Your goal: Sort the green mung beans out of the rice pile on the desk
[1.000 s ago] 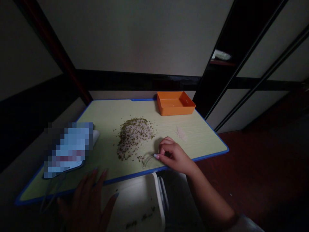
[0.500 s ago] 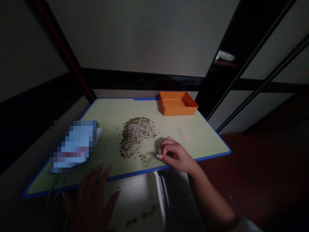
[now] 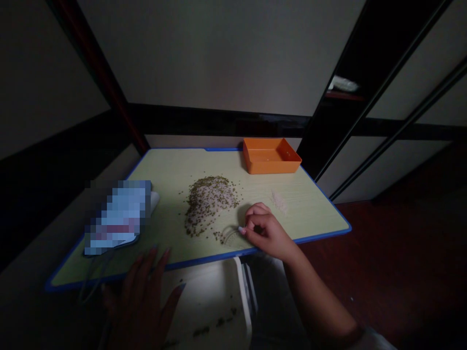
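On the table, a mixed pile (image 3: 209,199) holds small green beans and pale grains like rice. My right hand (image 3: 264,226) is closed in a pinch to the right of the pile's near end. It grips a clear, curved-edged piece (image 3: 230,235), low over the table; its exact kind cannot be made out. A few beans (image 3: 219,236) lie beside that piece. My left hand (image 3: 146,287) is in shadow at the front edge, fingers spread, holding nothing. Beside it, below the edge, a white bin (image 3: 207,291) has some beans on its inside.
An orange tray (image 3: 273,167) stands at the back right of the blue-edged table (image 3: 314,214). A small heap of pale grains (image 3: 279,201) lies in front of it. At the left rests a blurred-out device (image 3: 120,214) with a cable. Cabinet panels (image 3: 219,58) rise behind.
The view has shifted slightly, so the table sits a little further right. My right hand still pinches the clear piece beside the pile. My left hand stays spread.
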The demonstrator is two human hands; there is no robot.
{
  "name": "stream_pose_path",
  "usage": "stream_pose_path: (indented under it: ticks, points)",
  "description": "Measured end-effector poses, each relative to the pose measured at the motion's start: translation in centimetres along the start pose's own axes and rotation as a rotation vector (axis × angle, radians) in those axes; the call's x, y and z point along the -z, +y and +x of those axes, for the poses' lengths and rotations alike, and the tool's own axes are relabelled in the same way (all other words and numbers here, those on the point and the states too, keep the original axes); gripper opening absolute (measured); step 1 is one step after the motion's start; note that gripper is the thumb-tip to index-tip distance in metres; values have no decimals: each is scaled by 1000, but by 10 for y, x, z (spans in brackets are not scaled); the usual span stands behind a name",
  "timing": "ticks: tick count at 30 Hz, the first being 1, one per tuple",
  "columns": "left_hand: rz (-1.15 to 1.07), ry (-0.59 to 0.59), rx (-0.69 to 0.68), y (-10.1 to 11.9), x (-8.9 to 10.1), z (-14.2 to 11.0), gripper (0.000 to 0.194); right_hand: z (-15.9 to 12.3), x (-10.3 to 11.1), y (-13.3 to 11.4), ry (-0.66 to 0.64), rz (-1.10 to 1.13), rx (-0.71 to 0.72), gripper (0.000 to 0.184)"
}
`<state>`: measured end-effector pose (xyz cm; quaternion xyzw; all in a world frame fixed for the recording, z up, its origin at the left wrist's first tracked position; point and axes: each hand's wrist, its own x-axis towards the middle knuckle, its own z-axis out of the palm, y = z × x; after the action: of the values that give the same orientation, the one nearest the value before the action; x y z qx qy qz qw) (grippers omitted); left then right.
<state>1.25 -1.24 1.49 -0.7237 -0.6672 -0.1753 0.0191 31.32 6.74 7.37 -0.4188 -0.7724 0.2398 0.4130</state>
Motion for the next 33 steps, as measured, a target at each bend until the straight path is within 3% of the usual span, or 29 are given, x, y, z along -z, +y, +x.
stream_pose_path:
  ticks: [13, 19, 33]
  points:
    - [-17, 14, 0, -3, -4, -3, 57, -8, 6, -1, 52, 43, -24, 31]
    - [-9, 4, -13, -3, -3, -2, 58, -13, 8, 3, 145, 35, -79, 31]
    - [-17, 70, -41, 2, -1, -1, 62, -7, 2, 1, 71, 3, -82, 31]
